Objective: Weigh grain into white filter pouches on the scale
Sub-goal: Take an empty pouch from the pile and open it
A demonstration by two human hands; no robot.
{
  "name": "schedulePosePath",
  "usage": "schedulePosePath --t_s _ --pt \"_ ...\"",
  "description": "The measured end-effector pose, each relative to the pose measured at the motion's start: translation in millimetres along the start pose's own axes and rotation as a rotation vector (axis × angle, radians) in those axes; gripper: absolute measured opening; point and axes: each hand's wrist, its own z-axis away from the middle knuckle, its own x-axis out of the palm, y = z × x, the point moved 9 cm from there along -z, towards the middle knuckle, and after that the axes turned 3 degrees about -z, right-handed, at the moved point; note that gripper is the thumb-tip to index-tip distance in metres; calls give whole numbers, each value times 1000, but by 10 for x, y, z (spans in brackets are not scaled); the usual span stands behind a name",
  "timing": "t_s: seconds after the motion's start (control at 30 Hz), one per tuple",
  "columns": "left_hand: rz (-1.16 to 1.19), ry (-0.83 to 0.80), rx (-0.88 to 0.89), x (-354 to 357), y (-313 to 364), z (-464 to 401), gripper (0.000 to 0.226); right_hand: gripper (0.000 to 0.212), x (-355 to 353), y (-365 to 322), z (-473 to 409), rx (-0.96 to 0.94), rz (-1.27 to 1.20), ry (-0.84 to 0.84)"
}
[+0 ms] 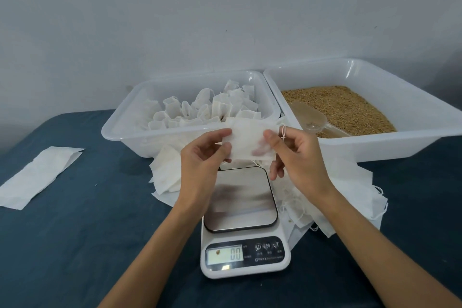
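Empty pouch (250, 139) pinched at either edge by left hand (203, 157) and right hand (297, 155), held just above the scale (241, 210), reading zero. Grain (340, 107) and scoop (312, 119) just beyond the right hand. Best done by rubbing the mouth open fully before scooping, keeping spills off the pan.
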Motion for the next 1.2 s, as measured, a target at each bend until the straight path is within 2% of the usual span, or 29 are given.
schedulePosePath --t_s 0.1,0.27,0.33,0.43,0.57,0.77,0.93,1.03,1.2 --pt "24 -45 -8 46 -1 8 27 33 27 -64 15 -42 29 1" --pt "61 -66 -51 57 -51 3 22 32 -5 -82 45 -54 52 41" --pt "65 -51 -55 38 -65 -7 20 36 -27 -102 45 -52 42 55" --pt "38 -57 -50 37 -63 -12 19 57 -38 -100 42 -39 37 69" --pt "46 -39 -52 15 -74 -15 17 50 -32 -174 65 -88 57 81" --pt "44 -43 -38 6 -71 -18 13 57 -53 -251 89 -137 89 102" --pt "28 -39 -24 11 -46 -19 14 43 15 -304 92 -159 107 67" --pt "18 -17 -24 -17 -47 -31 15 55 24 -266 93 -141 141 55" --pt "-26 20 8 -33 -31 -32 13 52 0 -298 121 -135 166 72"
